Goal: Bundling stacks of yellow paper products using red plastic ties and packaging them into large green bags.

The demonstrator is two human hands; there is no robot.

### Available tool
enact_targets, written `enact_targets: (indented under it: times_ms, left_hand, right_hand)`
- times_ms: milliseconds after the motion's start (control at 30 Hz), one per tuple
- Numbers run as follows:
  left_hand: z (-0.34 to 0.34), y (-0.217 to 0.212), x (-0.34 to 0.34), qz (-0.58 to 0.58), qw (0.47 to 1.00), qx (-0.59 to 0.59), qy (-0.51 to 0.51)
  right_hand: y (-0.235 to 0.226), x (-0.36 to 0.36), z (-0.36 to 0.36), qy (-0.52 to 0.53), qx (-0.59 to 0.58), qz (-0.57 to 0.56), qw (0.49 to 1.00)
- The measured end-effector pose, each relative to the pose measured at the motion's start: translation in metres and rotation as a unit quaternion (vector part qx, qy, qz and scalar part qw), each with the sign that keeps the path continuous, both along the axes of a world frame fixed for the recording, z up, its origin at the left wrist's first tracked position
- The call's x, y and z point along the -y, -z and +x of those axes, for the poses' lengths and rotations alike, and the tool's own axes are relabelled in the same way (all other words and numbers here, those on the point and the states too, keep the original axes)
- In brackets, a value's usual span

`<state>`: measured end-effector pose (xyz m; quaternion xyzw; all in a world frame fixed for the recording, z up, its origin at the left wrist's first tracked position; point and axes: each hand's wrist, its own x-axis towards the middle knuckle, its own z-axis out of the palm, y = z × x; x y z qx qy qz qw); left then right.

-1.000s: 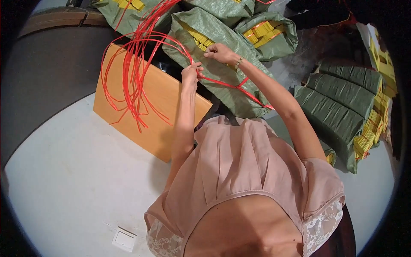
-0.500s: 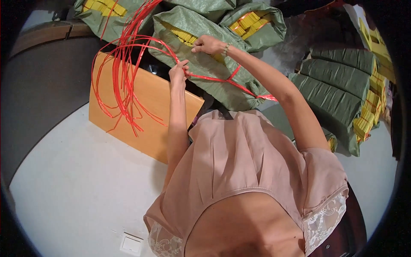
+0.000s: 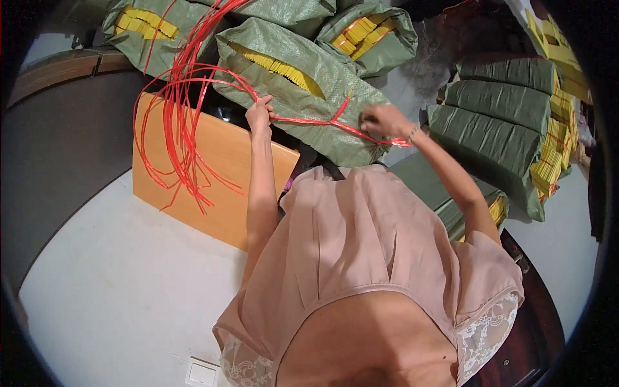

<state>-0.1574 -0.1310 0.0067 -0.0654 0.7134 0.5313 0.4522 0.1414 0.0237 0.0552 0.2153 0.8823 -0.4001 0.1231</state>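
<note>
Currently both hands work one red plastic strap point(image 3: 309, 120) stretched across a green woven sack point(image 3: 296, 90) that lies in front of the person. Left hand point(image 3: 259, 115) is pinched closed on the strap near the sack's left side; right hand point(image 3: 382, 120) is closed on the same strap at the sack's lower right end, fingers curled down over it. The strap runs taut between the two hands.

From the left hand the strap joins a loose bundle of red straps point(image 3: 180, 122) that loops up and trails over an orange board point(image 3: 219, 187) on the white floor point(image 3: 116, 290).

Handling judgement: strap looks thin, light, springy and slick; likely to slide through a loose pinch, so grip close to the sack and keep tension. Sack appears full and heavy, its weave soft but firmly packed; yellow paper stacks point(image 3: 284, 68) show through an opening.

Further bound green bundles point(image 3: 503, 122) sit stacked to the right, well apart from the hands.
</note>
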Motion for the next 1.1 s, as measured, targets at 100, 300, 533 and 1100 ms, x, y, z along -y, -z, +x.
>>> enact_targets:
  times_ms: [100,300,533,1100]
  left_hand:
    - [0.0,0.002,0.0,0.012,1.0,0.008,0.001]
    - [0.001,0.003,0.0,0.008,1.0,0.004,0.012]
    - [0.005,0.003,0.002,0.021,1.0,-0.012,0.007]
    - [0.006,0.006,0.004,0.032,0.999,-0.035,0.003]
  right_hand:
    - [-0.01,0.029,0.026,0.055,-0.004,0.034,0.998]
    - [-0.011,0.048,0.052,0.12,-0.018,0.021,0.992]
    - [-0.015,0.054,0.048,0.085,-0.101,0.037,0.991]
    - [-0.018,0.04,-0.005,-0.015,0.076,0.128,0.989]
